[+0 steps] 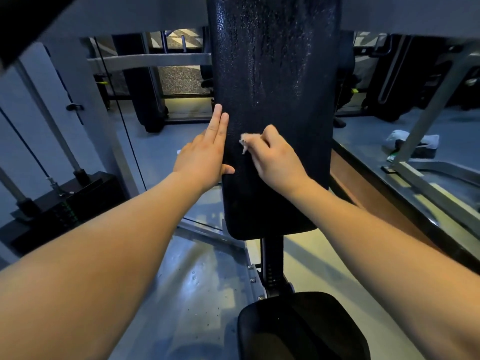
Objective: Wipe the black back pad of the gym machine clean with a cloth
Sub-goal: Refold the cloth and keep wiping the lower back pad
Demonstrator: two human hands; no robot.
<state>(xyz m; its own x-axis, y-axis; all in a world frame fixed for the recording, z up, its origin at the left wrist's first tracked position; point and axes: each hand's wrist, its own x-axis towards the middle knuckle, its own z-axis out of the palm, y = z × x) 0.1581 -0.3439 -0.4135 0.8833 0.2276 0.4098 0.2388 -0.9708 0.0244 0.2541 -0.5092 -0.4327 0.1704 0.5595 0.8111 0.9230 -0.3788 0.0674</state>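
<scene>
I am seeing my left hand (205, 152) lying flat with straight fingers along the left edge of the upright black back pad (272, 74), its thumb resting on the pad's front face and nothing in its hold. My right hand (275, 159) is curling its fingers round a small pale cloth (245, 142), only a scrap of which is showing past the knuckles, and is pressing it against the middle of the pad, just beside the left hand. Fine glistening specks are showing on the pad above both hands, the black seat (298, 331) is sitting below it, and a weight stack (65, 203) is standing off to the left.
</scene>
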